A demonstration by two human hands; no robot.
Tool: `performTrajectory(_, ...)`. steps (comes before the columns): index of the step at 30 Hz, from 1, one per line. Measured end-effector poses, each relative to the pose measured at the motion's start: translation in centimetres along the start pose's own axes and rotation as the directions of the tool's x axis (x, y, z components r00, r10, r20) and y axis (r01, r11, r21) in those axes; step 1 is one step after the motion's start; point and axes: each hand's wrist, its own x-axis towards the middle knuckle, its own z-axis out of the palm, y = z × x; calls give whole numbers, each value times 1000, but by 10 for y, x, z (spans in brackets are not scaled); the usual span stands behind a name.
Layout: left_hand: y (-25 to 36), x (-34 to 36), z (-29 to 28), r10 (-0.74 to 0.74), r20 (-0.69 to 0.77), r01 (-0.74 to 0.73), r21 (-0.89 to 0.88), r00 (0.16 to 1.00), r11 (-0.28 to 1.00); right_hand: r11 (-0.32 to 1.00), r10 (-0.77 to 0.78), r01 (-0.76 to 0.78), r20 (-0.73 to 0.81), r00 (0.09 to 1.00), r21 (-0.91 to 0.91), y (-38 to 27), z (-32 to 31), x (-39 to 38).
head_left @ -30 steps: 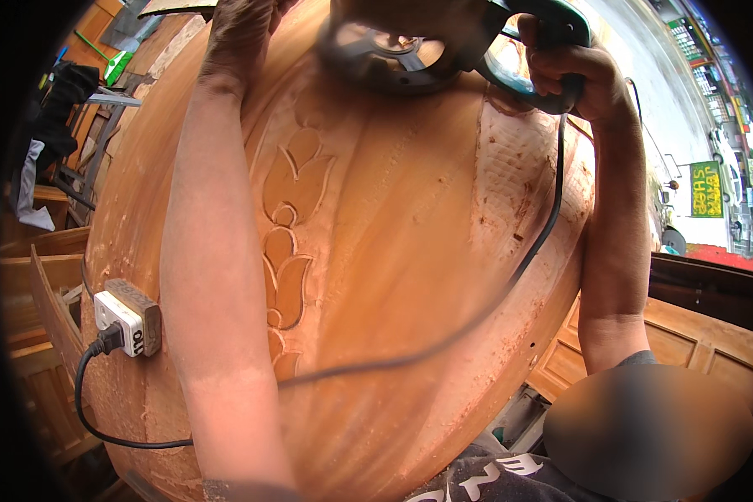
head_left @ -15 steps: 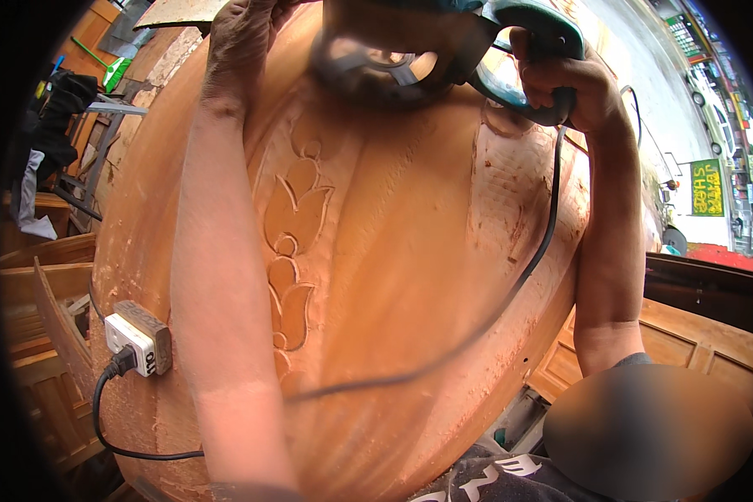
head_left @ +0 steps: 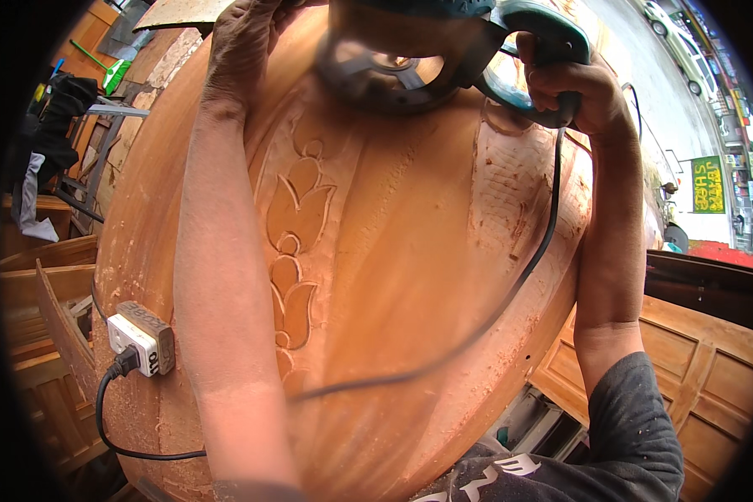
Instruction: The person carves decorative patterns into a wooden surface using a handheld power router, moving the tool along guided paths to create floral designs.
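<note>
My right hand (head_left: 573, 84) is wrapped round the D-shaped rear handle of a teal and black power router (head_left: 402, 75). The router's round base rests on a large, reddish-brown wooden panel (head_left: 402, 276), and its top is cut off by the view. My left hand (head_left: 247, 42) is by the router's left side, its fingers curled toward it; what they grip lies beyond the upper edge. Carved tulip shapes (head_left: 301, 209) run down the panel beside my left forearm. A black cord (head_left: 510, 309) hangs from the handle and loops across the wood.
A white power socket block (head_left: 140, 345) with a black plug sits at the panel's left. Wooden frames (head_left: 54, 335) stand lower left, near a dark bag (head_left: 63, 109) and green broom (head_left: 115, 74). A panelled door (head_left: 686, 360) lies right. Cars (head_left: 686, 50) stand on the street beyond.
The router and my right hand have shifted slightly to the right and down. My left hand keeps its place. The view has shifted a little.
</note>
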Motion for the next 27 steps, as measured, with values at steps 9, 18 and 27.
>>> performTrajectory(9, 3, -3, -1, 3, 31, -6, 80, 1000, 997, 999, 4, -3, 25, 1000, -53, 0, -3, -3)
performTrajectory(18, -3, -5, 7, 22, 30, -25, 97, 999, 995, 999, 16, -17, -27, 1000, -48, -2, -3, -9)
performTrajectory(27, -5, 0, 9, 61, 14, -62, 121, 998, 991, 1000, 10, -10, 20, 1000, 10, 0, -4, -6)
